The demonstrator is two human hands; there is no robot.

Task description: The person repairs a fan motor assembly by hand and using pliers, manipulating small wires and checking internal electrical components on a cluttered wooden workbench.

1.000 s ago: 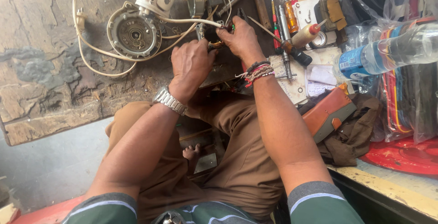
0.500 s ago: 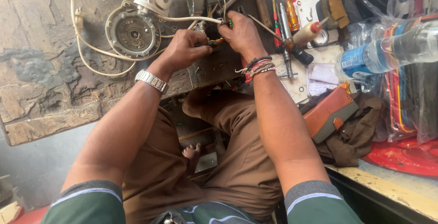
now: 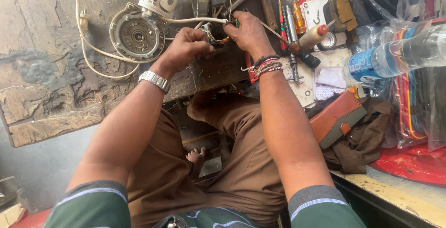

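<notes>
The person is sitting at a worn wooden counter [image 3: 51, 93], both hands meeting over a small motor coil [image 3: 217, 35] at the counter's near edge, toward twelve o'clock in the head view. The left hand [image 3: 188, 47] is closing its grip on the coil's left side, fingers curled together around it. The right hand [image 3: 248, 33] is pinching at the coil's top, where a thin white wire [image 3: 195, 20] is running in; whether it is clamped on that wire cannot be told.

Judged from this, the work is going best with the left hand bracing the coil steady while the right is handling the fine wire gently, without kinking it.

At ten o'clock of the hands a round motor housing [image 3: 137, 35] is lying; at two o'clock, screwdrivers [image 3: 297, 16].

Compared with half a second earlier, the hands are sitting in nearly the same place, the left one closed a little tighter on the coil.
</notes>
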